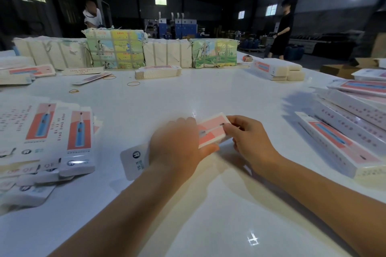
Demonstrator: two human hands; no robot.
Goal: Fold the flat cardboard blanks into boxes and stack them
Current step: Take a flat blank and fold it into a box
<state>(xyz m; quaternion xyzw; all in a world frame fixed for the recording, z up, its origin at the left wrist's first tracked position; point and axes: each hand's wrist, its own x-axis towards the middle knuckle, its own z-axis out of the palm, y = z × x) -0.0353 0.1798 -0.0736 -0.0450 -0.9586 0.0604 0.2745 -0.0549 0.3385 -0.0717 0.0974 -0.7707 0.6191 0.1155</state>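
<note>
I have the toothbrush box blank (211,130) low over the middle of the white table (208,204); my left hand (177,144) wraps its middle, fingers curled over the top and thumb under, while my right hand (248,137) pinches the far end; the near flap (133,160) juts out free; I judge a crooked squeeze could crease the panels, and the loose flap could snag before it reaches the folded boxes (342,137) at right
</note>
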